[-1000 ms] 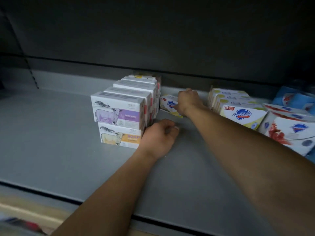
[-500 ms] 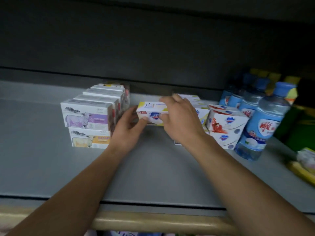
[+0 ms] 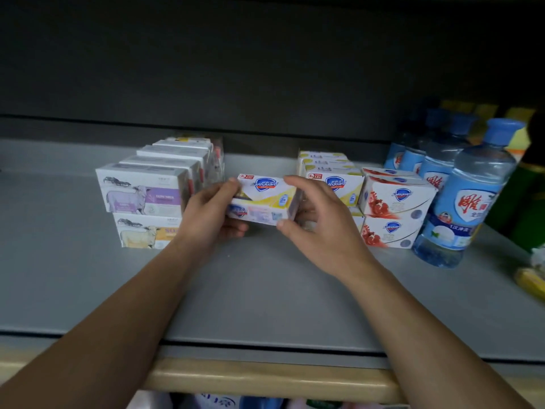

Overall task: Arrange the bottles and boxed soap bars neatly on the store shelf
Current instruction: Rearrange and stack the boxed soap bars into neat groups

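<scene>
A yellow-and-white Safeguard soap box (image 3: 265, 194) is held just above the grey shelf (image 3: 265, 290), tilted, between both hands. My left hand (image 3: 211, 215) grips its left end and my right hand (image 3: 320, 228) grips its right end. To the left stand stacked sheep-print soap boxes (image 3: 144, 193) in a row running back. To the right sit more yellow Safeguard boxes (image 3: 334, 180) and two stacked pomegranate Safeguard boxes (image 3: 396, 206). Blue-capped clear bottles (image 3: 469, 196) stand in a row at the far right.
The shelf's dark back wall (image 3: 265, 69) rises behind the goods. A beige price rail (image 3: 265, 379) runs along the front edge. A yellow packet (image 3: 530, 278) lies at the right edge, with green and yellow items (image 3: 528, 178) behind the bottles.
The Safeguard box has come forward and been lifted and tilted between both hands. The view has shifted, so the bottles on the right now show more fully.
</scene>
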Tool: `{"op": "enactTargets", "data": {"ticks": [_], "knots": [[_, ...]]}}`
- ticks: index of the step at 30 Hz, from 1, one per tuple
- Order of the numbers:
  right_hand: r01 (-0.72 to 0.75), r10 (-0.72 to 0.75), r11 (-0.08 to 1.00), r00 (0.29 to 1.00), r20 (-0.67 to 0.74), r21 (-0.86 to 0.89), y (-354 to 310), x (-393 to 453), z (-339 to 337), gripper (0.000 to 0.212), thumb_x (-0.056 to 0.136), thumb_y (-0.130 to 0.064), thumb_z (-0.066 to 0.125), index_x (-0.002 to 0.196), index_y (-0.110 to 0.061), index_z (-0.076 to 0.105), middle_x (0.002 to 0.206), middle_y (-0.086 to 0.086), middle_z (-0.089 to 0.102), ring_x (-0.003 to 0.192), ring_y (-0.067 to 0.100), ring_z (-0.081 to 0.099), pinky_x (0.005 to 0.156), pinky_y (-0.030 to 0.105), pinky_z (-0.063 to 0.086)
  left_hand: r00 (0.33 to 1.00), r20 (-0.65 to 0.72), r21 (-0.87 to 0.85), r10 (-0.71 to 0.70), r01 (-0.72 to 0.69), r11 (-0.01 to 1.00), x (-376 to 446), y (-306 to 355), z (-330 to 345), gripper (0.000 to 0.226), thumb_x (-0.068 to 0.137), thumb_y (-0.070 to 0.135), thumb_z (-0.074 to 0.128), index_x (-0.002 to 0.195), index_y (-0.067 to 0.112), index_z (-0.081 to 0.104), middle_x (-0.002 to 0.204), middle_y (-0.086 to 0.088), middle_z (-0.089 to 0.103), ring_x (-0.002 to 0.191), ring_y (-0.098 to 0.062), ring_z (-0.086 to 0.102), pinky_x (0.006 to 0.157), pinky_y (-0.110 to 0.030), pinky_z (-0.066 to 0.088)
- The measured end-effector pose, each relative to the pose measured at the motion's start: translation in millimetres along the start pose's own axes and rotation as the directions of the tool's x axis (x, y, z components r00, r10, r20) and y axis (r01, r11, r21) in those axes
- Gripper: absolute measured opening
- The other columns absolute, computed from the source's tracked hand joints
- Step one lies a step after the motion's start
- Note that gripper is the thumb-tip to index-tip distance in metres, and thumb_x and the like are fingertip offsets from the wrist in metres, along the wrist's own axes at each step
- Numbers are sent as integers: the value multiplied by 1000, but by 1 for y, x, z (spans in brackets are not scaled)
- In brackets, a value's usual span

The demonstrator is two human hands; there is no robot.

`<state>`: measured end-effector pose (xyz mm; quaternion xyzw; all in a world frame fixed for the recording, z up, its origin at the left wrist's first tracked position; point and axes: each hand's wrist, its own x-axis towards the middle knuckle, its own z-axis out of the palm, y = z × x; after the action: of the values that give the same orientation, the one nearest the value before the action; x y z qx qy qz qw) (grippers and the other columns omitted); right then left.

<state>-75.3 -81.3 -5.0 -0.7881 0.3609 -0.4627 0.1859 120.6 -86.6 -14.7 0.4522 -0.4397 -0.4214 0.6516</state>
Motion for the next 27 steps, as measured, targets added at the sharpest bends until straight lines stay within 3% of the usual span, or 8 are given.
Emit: {"op": "enactTargets", "data": {"ticks": [2, 4, 9, 13, 16, 19, 22, 27], "knots": [[-108, 112, 992, 992, -55, 59, -2, -1, 1, 43, 80, -36, 72, 122, -35, 60, 111, -11, 65, 92, 7, 67, 82, 30, 56, 999, 36, -48, 35, -33, 998, -1, 3, -2, 36, 83, 51, 60, 92, 18, 72, 69, -13, 64, 46, -21, 54, 44, -26, 45], [-221, 236, 965, 967, -99, 141, -4, -1, -1, 29, 76, -53, 62, 99, -36, 66, 85, -14, 70, 73, 10, 70, 74, 33, 58, 991, 107, -51, 86, -81, 995, -3, 5, -3, 37, 76, 57, 63, 78, 21, 71, 59, -13, 58, 42, -22, 49, 43, -26, 40], [-429, 452, 870, 891, -45, 241, -6, -1, -8, 65, 70, -76, 41, 84, -20, 70, 65, 1, 71, 51, 19, 69, 50, 28, 53, 956, 207, 89, 208, -230, 969, -8, 2, -1, 38, 77, 56, 62, 62, 21, 62, 42, -6, 49, 34, -20, 40, 41, -22, 33], [-501, 508, 846, 862, 11, 185, -7, -1, -6, 71, 65, -82, 32, 81, -23, 69, 61, -4, 70, 47, 17, 67, 41, 18, 46, 963, 188, 138, 192, -220, 966, -8, 2, -3, 46, 76, 62, 60, 59, 19, 63, 41, -6, 45, 35, -21, 37, 41, -25, 33], [-486, 501, 838, 865, 0, 248, -4, 0, -6, 57, 72, -76, 40, 84, -29, 68, 75, -1, 72, 48, 20, 67, 43, 21, 47, 966, 190, 114, 177, -201, 973, -9, 3, -1, 39, 78, 56, 63, 61, 21, 65, 46, -7, 51, 39, -20, 43, 44, -25, 35], [-410, 458, 802, 889, -7, 435, -3, 2, -9, 24, 77, -53, 57, 90, -36, 67, 84, 1, 70, 50, 21, 64, 46, 27, 47, 974, 196, 1, 109, -111, 994, -8, 4, 3, 26, 84, 49, 59, 73, 28, 71, 65, -12, 66, 46, -21, 55, 48, -26, 45], [-317, 361, 807, 933, 10, 498, 1, 2, -10, 35, 74, -32, 66, 109, -38, 65, 87, -10, 65, 55, 20, 62, 50, 29, 48, 972, 229, 1, 50, -52, 999, -8, 3, 2, 24, 96, 43, 51, 109, 32, 69, 95, -10, 72, 48, -23, 58, 48, -27, 49], [-260, 301, 903, 951, -72, 341, 6, 0, -5, 33, 91, -29, 62, 119, -44, 54, 86, -38, 61, 61, 16, 69, 58, 32, 60, 956, 289, -77, 40, -18, 997, -8, 2, 0, 35, 92, 17, 60, 127, 20, 59, 92, -5, 71, 44, -17, 55, 44, -24, 47]]}}
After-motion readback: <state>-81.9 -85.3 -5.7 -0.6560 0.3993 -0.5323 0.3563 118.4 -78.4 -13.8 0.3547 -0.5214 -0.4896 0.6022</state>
